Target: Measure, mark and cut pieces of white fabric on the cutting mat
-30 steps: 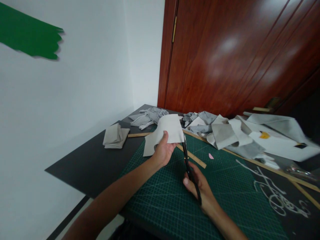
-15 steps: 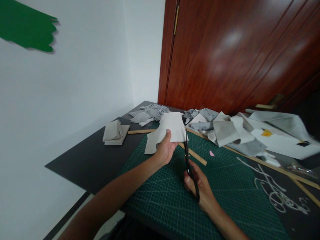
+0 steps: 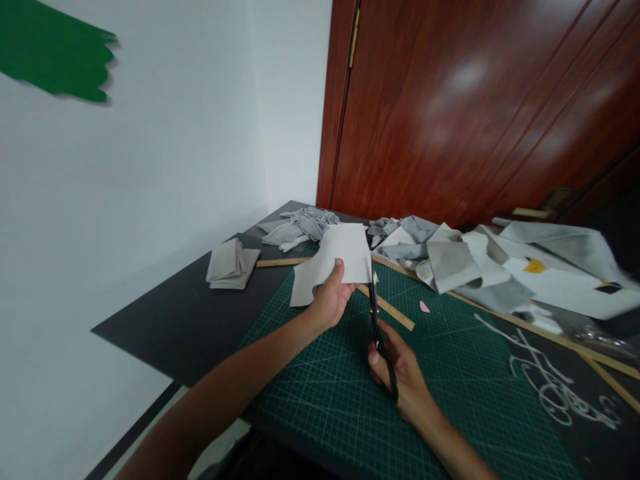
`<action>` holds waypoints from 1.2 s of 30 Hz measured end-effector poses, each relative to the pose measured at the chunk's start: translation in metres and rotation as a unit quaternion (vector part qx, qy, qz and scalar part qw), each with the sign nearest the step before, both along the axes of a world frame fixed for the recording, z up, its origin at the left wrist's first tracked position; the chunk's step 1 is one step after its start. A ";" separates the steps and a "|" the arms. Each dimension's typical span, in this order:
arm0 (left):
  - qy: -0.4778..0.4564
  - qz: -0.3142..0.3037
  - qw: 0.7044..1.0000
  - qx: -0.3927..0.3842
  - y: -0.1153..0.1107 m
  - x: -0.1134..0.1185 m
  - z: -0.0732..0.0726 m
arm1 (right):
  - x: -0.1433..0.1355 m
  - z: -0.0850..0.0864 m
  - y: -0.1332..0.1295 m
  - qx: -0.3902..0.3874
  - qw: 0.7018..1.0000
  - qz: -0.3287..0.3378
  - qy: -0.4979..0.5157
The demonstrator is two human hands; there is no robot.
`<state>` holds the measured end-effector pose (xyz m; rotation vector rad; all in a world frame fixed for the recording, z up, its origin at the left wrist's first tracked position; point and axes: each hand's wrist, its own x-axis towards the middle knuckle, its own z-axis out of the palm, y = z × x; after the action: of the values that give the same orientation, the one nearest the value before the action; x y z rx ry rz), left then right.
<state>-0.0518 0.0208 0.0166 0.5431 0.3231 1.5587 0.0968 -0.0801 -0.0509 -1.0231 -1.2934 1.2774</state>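
A pale fabric piece (image 3: 345,250) is raised over the green cutting mat (image 3: 450,380), pinched at its lower edge by my left hand (image 3: 332,297), thumb on top. Black scissors (image 3: 376,327) are gripped in my right hand (image 3: 397,367), their blades pointing away from me along the right edge of the fabric. A thin sliver stands beside the blades at that edge. Part of the fabric curls down to the left of my left hand. Below it, a wooden ruler (image 3: 395,313) lies partly covered on the mat.
Folded cloth (image 3: 227,263) lies at the left of the dark table (image 3: 185,327). Crumpled grey fabric (image 3: 303,227) is at the back, with more scraps (image 3: 453,263) to the right. A pink chalk piece (image 3: 424,307) and thin white strips (image 3: 555,393) lie right of the scissors.
The scissor blades look more closed along the fabric's right edge. Both hands have stayed in nearly the same place.
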 end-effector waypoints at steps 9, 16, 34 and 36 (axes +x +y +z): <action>0.004 0.007 1.000 0.005 0.003 0.000 -0.004 | -0.001 0.003 -0.001 -0.020 1.000 0.010 0.000; 0.005 0.009 1.000 -0.005 0.005 0.000 -0.005 | -0.001 0.005 -0.001 -0.021 1.000 0.007 -0.012; 0.019 0.018 1.000 -0.009 0.006 -0.001 -0.007 | -0.008 0.018 -0.004 -0.019 0.999 -0.011 -0.027; 0.021 0.021 1.000 -0.011 0.006 -0.001 -0.006 | -0.008 0.019 -0.004 -0.017 0.999 -0.008 -0.030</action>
<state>-0.0529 0.0264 0.0104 0.5548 0.3845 1.5837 0.0891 -0.0838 -0.0323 -1.1000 -1.3103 1.2686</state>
